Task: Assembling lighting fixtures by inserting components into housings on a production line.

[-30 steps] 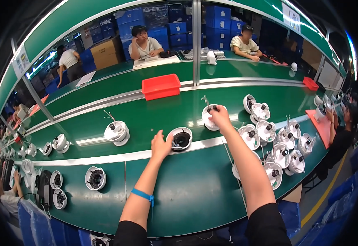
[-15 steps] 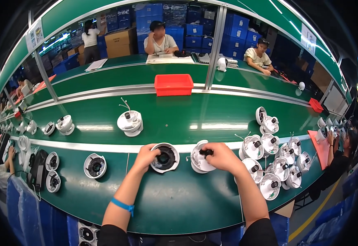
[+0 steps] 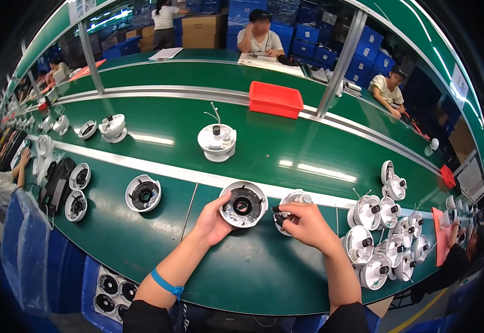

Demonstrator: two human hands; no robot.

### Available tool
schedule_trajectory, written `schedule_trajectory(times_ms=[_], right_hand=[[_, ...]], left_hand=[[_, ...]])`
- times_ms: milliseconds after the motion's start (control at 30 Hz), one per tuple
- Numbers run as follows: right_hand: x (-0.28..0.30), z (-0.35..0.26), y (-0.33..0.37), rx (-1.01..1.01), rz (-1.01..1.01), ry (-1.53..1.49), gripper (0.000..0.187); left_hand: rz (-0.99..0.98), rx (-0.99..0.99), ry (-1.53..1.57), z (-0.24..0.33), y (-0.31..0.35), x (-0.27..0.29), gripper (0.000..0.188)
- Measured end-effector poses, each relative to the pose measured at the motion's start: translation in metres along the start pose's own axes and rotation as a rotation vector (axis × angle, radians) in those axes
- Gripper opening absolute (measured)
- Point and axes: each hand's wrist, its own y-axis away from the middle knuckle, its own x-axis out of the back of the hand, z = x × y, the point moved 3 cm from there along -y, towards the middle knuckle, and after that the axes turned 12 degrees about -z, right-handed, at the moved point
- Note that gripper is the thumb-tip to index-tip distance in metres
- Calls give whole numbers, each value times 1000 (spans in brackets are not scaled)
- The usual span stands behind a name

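Note:
My left hand (image 3: 215,219) is closed on the rim of a round white camera housing (image 3: 264,203) with a black inner ring, tilted so its open inside faces me. My right hand (image 3: 307,223) is closed over a white dome camera base (image 3: 297,196), which it partly hides. Small black pieces show at the right fingertips; whether they are a lens part or finger covers I cannot tell. To the left, a similar housing (image 3: 143,193) lies on the green workbench (image 3: 242,283). On the far side of the white strip stands another camera base (image 3: 217,145) with a wire sticking up.
Several white camera bases (image 3: 374,273) crowd the bench at right. At left are two housings (image 3: 76,205) and a black bag-like item (image 3: 56,183). A red bin (image 3: 276,100) sits beyond. Co-workers sit across and at both ends. A blue crate (image 3: 90,288) with housings is below left.
My view has turned, shifting the scene. My left hand has gone from reaching into the housing to gripping its rim from below. My right hand stays at the camera base.

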Motion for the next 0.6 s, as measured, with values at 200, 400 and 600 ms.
schedule_trajectory(times_ms=[200, 400, 600], right_hand=[[-10, 7, -8, 105, 50, -48, 26], [-23, -9, -9, 240, 31, 226, 25], [-39, -20, -8, 238, 1, 285, 25]], left_hand=[[-63, -79, 76, -11, -2, 3, 59], [-175, -64, 64, -21, 0, -6, 80], [-277, -118, -49, -33, 6, -18, 74]])
